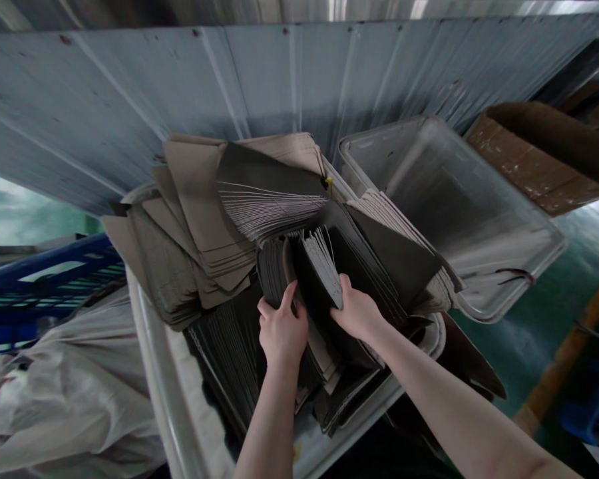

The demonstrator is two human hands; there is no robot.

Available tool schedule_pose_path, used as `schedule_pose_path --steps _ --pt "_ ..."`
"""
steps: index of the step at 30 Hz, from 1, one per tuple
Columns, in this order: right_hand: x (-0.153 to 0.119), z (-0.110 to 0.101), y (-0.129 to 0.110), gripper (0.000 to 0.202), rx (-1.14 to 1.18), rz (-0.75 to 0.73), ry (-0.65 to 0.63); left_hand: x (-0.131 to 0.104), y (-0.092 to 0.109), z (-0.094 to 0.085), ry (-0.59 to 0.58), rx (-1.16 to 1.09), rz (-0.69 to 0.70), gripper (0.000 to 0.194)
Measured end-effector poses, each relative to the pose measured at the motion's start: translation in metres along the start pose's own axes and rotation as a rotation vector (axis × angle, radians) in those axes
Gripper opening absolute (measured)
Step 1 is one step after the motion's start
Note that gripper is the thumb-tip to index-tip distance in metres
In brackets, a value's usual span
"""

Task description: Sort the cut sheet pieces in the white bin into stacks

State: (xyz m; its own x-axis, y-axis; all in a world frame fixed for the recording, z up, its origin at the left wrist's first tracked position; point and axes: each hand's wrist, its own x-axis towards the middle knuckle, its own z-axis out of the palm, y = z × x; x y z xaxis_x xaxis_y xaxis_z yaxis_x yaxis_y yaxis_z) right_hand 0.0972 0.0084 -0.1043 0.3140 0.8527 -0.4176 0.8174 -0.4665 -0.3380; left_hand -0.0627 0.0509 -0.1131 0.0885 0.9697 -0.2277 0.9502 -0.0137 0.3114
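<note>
A white bin (167, 406) carries many stacks of thin, flat sheets, dark and tan. Near its middle, the right hand (360, 311) has its thumb and fingers (346, 285) drawn nearly together on the near end of a pale-edged bundle (321, 261), which stands tilted among the dark sheets. The left hand (283, 327) is just beside it, with its fingers (289, 293) bent and slightly spread at the near end of a dark bundle (272, 266); whether they grip it cannot be told.

Beyond both hands, a fanned dark stack (274, 166) lies across tan sheets (192, 199) that rise at the bin's far edge. More tan stacks (154, 249) lean over its far left corner, and a row of dark sheets (227, 346) stands along its left edge. At the right edge, a tan-edged stack (399, 226) overlaps a translucent bin (444, 179), with a cardboard box (524, 166) past that. A blue crate (50, 286) and pale cloth (80, 399) lie left of the white bin.
</note>
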Motion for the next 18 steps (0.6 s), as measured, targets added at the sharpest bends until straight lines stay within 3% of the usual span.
schedule_pose_path --steps 3,6,9,11,13,15,16,18 --pt "0.009 -0.005 0.012 0.063 0.118 -0.028 -0.02 -0.001 -0.002 0.0 0.004 0.002 0.01 0.05" --pt "0.019 -0.028 0.023 0.053 0.261 -0.075 -0.072 -0.002 -0.005 0.0 0.007 0.001 0.014 0.05" --pt "0.022 -0.077 0.027 0.052 0.316 -0.213 -0.174 -0.003 -0.01 0.001 0.018 -0.014 0.012 0.049" --pt "0.023 -0.124 0.028 0.056 0.3 -0.278 -0.362 -0.003 -0.015 0.002 0.025 -0.031 0.014 0.048" --pt "0.03 -0.17 0.027 0.053 0.25 -0.121 -0.576 -0.004 -0.019 0.003 0.032 -0.045 0.014 0.047" --pt "0.042 -0.2 0.021 0.043 0.12 0.132 -0.644 -0.004 -0.022 0.004 0.032 -0.052 0.009 0.047" --pt "0.05 -0.205 0.016 0.037 0.05 0.245 -0.624 -0.004 -0.022 0.004 0.034 -0.052 0.006 0.048" --pt "0.068 -0.193 -0.002 0.024 -0.071 0.372 -0.539 -0.004 -0.022 0.004 0.043 -0.049 0.005 0.048"
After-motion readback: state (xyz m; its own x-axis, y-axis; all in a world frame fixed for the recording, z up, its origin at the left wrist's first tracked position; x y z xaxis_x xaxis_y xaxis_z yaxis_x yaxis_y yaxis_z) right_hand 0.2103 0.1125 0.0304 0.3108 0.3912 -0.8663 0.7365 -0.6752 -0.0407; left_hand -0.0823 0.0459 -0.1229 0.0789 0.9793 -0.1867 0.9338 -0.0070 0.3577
